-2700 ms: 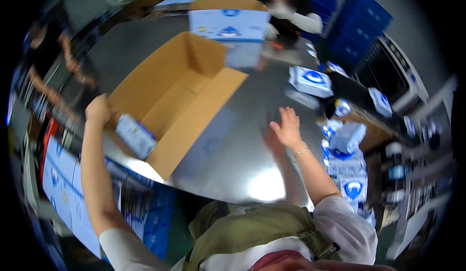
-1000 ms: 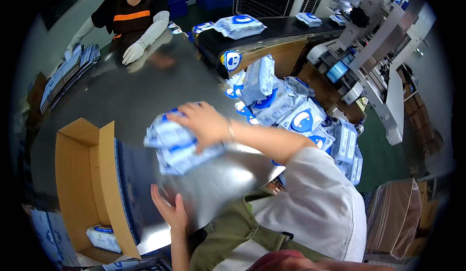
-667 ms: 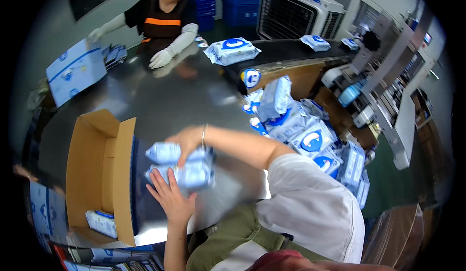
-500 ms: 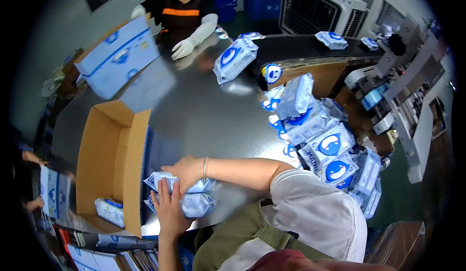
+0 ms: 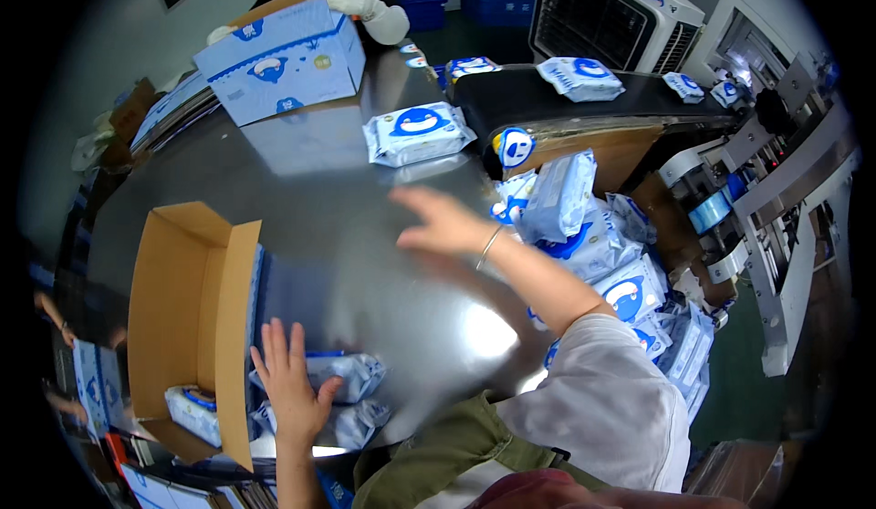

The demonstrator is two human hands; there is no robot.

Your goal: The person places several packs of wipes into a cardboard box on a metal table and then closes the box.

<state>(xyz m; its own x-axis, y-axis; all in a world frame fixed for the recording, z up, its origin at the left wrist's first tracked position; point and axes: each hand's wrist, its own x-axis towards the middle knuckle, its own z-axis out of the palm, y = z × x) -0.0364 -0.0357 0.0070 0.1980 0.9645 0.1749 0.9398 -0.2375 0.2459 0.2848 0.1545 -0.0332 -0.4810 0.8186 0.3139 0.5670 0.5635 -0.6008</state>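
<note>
My left hand [image 5: 294, 383], fingers spread, rests on two blue-and-white wet wipe packs lying side by side; the farther pack [image 5: 358, 374] and nearer pack [image 5: 360, 422] show beside it. To their left an open cardboard box [image 5: 239, 345] stands with its opening up, one wipe pack [image 5: 193, 415] at its near end. My right hand [image 5: 447, 224], slightly blurred, is over the metal table with fingers apart and nothing in them. Beyond it lies a single wipe pack [image 5: 420, 135].
A heap of wipe packs [image 5: 584, 226] lies at the right. Several packs, one a larger-looking pack [image 5: 581, 80], sit on the black conveyor belt [image 5: 502, 97]. Across the metal table [image 5: 301, 263], a gloved person holds a blue printed box [image 5: 283, 67]. Machinery [image 5: 776, 208] stands at far right.
My right hand has left the packs and moved right and away from me. My left hand stays on them. The far pack has turned and shifted. The person opposite has moved the printed box.
</note>
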